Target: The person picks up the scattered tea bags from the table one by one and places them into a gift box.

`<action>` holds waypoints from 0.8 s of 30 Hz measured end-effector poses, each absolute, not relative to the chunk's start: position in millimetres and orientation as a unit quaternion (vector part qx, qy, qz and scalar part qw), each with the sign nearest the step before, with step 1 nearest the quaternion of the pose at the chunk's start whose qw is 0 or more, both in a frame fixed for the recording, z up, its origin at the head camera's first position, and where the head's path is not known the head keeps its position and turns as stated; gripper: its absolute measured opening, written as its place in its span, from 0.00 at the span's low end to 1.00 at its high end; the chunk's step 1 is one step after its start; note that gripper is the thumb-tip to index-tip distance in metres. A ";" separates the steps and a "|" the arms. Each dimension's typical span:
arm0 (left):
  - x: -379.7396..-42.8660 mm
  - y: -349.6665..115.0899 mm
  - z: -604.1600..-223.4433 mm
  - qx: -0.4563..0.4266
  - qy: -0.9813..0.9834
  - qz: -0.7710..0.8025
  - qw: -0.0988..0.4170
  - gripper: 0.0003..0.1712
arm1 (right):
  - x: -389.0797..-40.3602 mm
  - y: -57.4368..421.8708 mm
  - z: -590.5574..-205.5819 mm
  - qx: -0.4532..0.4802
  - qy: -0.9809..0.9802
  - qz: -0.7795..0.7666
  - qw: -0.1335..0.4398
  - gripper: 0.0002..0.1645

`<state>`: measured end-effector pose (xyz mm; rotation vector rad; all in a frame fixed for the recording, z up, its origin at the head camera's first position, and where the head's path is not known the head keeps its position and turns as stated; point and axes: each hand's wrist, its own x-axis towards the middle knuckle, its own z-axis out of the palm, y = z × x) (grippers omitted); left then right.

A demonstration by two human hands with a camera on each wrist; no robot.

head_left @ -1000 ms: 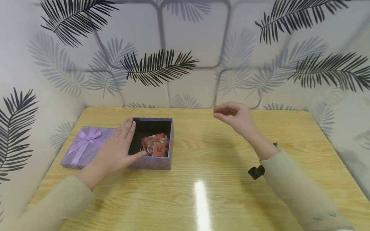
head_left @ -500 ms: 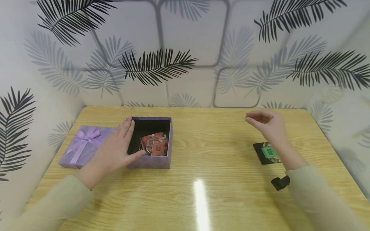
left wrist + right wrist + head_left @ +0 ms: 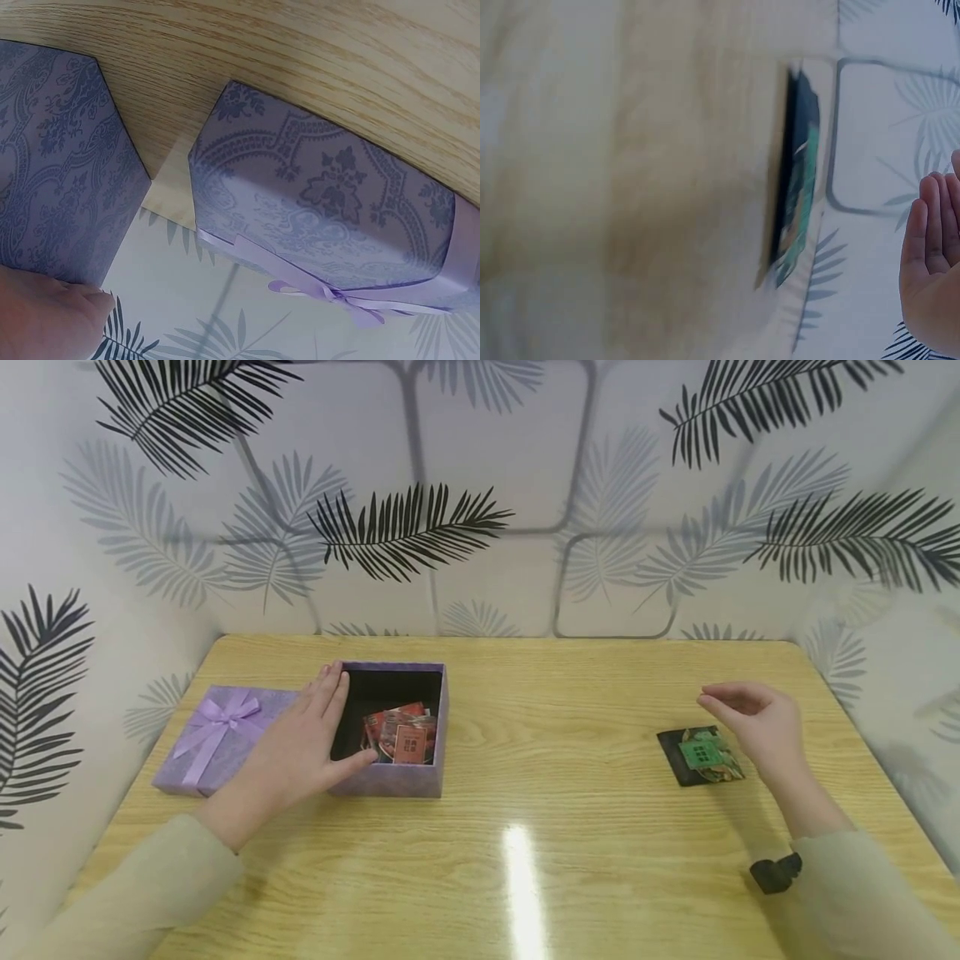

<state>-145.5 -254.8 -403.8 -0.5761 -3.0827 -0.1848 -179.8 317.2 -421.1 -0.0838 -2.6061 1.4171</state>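
My left hand [image 3: 303,747] rests along the left wall of an open purple box [image 3: 405,782], its fingers straight on the rim and its thumb at the front edge. Inside lie several red packets [image 3: 411,737] printed with pictures. In the left wrist view, fingertips touch the box's patterned side [image 3: 60,150]. Over the table at the right hovers my right hand [image 3: 761,722], with bent, loose fingers and nothing in them. A black and green packet [image 3: 702,755] lies flat on the table just left of and below that hand, apart from it.
Left of the box sits the purple lid [image 3: 258,710] with a ribbon bow, partly behind my left hand. The wooden table [image 3: 555,735] meets a leaf-patterned wall covering [image 3: 495,577] at its back edge. A black strap piece [image 3: 776,872] is at my right wrist.
My right hand has moved from mid-table to the right and down towards the green packet, bringing the packet into full view. The left hand has stayed on the box.
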 end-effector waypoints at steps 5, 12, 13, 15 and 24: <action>-145.2 -255.1 -403.1 -0.190 -0.980 -0.059 0.004 0.66 | -174.8 332.9 -429.9 -0.050 -0.881 0.464 0.081 0.21; -144.0 -254.8 -401.5 -0.196 -0.979 -0.059 0.009 0.66 | -168.5 350.0 -438.5 -0.059 -0.886 0.455 0.065 0.22; -144.0 -254.7 -401.7 -0.196 -0.979 -0.059 0.009 0.66 | -168.0 352.4 -439.7 -0.059 -0.885 0.458 0.063 0.21; -143.8 -254.8 -402.7 -0.194 -0.979 -0.059 0.010 0.66 | -167.2 357.1 -442.1 -0.055 -0.884 0.461 0.059 0.19; -145.3 -255.2 -404.9 -0.186 -0.981 -0.058 0.003 0.67 | -168.5 372.0 -451.4 -0.053 -0.909 0.414 0.001 0.34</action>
